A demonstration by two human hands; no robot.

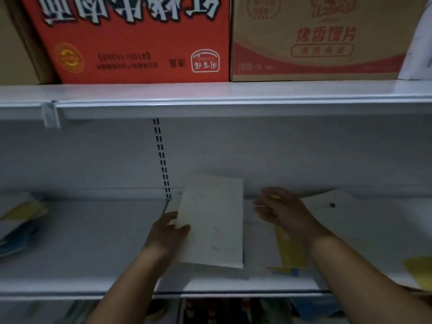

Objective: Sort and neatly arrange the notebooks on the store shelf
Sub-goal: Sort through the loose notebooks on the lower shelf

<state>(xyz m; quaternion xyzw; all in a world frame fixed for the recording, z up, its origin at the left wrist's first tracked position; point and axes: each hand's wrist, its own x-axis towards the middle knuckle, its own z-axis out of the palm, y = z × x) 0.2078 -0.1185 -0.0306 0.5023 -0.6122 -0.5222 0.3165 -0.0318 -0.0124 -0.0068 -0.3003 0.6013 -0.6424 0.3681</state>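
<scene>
My left hand (167,232) grips the left edge of a pale white notebook (215,220), which is tilted up off the white store shelf (88,242). My right hand (280,211) hovers just right of it with loosely curled fingers, over a yellow-and-white notebook (291,249) lying flat on the shelf. Whether those fingers hold anything is blurred. Another white notebook (332,204) lies at the back right. A yellow cover (419,272) pokes in at the far right edge.
A loose pile of yellow, white and blue notebooks (16,225) lies at the far left of the shelf. Above, the upper shelf (210,94) carries a red carton (135,38) and a brown carton (322,38). More goods show dimly below the shelf lip.
</scene>
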